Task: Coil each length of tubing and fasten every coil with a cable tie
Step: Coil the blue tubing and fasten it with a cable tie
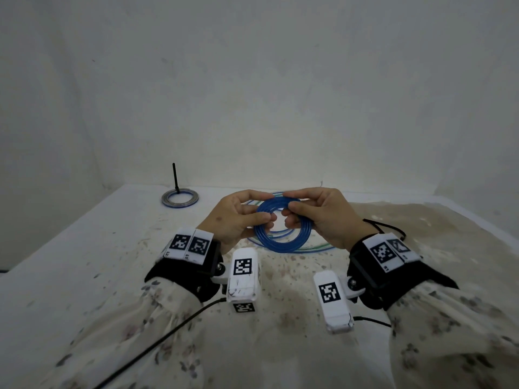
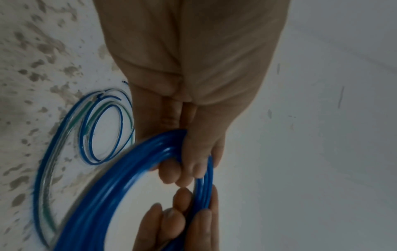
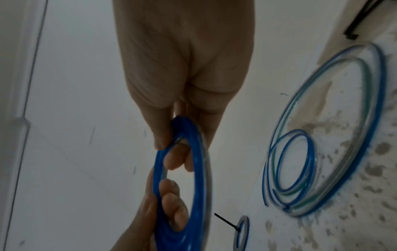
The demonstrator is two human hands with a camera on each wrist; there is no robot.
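We hold the blue coil (image 1: 276,227) in the air above the worktop (image 1: 84,248), between our two hands. The left hand (image 1: 234,217) pinches its left side and the right hand (image 1: 317,213) pinches the upper right side, so each grip is narrow and closed on the tubing. In the wrist views the fingers (image 2: 171,171) of both hands pass through the middle of the ring and the turns lie tightly together.

We think the task is about in the middle. One finished coil (image 1: 180,198) lies far on the left of the worktop, and a black cable tie (image 1: 175,178) stands up from it, so this one seems done. The coil in our hands looks fully wound, but we see no tie on it, so it is not yet fastened.

Under our hands more loose tubing (image 3: 322,135), blue, green and clear, lies on the worktop in wide rings. It is not coiled tightly and not tied, so this work is left. How many separate lengths there are, we cannot tell. A thin black piece (image 3: 361,17) near the right edge may be another tie, but it is too unclear.
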